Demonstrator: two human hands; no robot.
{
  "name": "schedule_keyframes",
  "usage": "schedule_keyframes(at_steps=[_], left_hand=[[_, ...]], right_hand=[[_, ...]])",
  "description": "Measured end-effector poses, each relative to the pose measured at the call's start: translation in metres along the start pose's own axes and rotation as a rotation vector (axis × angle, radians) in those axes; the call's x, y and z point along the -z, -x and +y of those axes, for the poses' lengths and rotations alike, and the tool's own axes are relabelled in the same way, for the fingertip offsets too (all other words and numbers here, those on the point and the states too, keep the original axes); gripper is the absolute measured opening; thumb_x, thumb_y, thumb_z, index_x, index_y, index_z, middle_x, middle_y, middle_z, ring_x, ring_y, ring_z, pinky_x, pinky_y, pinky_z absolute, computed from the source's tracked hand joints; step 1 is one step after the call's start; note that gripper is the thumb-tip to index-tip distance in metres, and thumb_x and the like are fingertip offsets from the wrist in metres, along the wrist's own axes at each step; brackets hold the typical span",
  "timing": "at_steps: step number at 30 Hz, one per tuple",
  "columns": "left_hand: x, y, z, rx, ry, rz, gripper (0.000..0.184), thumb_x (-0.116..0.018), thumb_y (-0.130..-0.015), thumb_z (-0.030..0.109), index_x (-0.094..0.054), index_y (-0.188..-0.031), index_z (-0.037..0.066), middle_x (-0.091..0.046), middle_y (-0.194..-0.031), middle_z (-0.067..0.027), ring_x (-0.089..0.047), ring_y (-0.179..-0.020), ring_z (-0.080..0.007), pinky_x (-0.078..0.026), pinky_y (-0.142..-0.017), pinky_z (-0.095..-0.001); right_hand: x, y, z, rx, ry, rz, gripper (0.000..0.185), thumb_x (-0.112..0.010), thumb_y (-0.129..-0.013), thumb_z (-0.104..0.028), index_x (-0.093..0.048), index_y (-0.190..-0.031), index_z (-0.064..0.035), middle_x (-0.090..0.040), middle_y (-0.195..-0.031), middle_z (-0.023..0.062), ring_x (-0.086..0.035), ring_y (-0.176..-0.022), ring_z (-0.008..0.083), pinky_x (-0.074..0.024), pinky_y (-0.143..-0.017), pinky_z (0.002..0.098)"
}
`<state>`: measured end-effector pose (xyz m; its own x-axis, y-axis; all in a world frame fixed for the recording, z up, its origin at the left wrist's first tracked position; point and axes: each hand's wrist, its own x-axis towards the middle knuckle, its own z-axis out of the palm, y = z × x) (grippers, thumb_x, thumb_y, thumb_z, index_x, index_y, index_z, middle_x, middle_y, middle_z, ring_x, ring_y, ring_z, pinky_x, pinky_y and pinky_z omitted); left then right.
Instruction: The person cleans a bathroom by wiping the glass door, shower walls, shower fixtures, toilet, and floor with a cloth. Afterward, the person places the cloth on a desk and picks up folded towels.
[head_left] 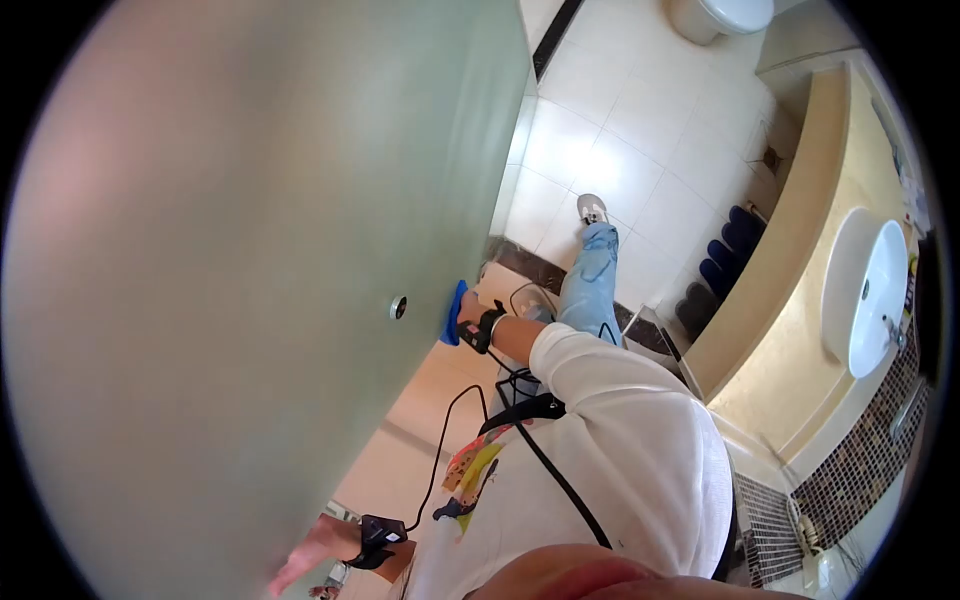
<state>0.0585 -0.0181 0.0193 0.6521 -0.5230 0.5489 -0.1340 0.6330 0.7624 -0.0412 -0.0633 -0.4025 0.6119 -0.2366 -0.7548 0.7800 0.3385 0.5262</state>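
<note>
A large frosted glass panel (250, 250) takes up the left side of the head view. At its near edge, my right hand (472, 306) holds a blue cloth (453, 318) flat against or right beside the glass. The fingers are mostly hidden behind the cloth. Lower left, my left hand (318, 545) is beside the panel's lower edge with its fingers stretched out and nothing held. Whether it touches the glass I cannot tell. A small round metal fitting (398, 307) sits in the panel, left of the cloth.
A white basin (868, 290) stands on a beige counter (775, 350) at the right. Several dark slippers (725, 255) lie below it. A toilet (722, 18) is at the top. My shoe (592, 208) rests on white floor tiles (660, 130). Black cables (445, 425) run from both wrists.
</note>
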Motion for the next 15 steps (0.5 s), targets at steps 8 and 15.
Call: schedule_keyframes(at_steps=[8, 15], left_hand=[[0.006, 0.014, -0.015, -0.071, -0.153, 0.036, 0.038, -0.043, -0.088, 0.035, -0.048, -0.109, 0.004, -0.049, -0.114, -0.0120, -0.046, -0.104, -0.0257, -0.039, -0.085, -0.0340], [-0.010, 0.018, -0.035, -0.138, -0.349, 0.149, 0.038, -0.043, -0.088, 0.034, -0.046, -0.111, 0.004, -0.046, -0.116, -0.0121, -0.044, -0.105, -0.0255, -0.037, -0.087, -0.0339]], right_hand=[[0.013, -0.071, -0.110, 0.373, 0.040, -0.121, 0.045, -0.033, -0.088, -0.031, -0.041, -0.122, -0.0021, -0.047, -0.121, 0.0071, -0.046, -0.103, 0.0252, -0.0332, -0.093, 0.0318], [-0.047, -0.055, -0.266, 0.660, 0.037, -0.175, 0.044, -0.036, -0.088, -0.034, -0.043, -0.118, -0.0029, -0.049, -0.118, 0.0064, -0.047, -0.101, 0.0231, -0.0345, -0.092, 0.0314]])
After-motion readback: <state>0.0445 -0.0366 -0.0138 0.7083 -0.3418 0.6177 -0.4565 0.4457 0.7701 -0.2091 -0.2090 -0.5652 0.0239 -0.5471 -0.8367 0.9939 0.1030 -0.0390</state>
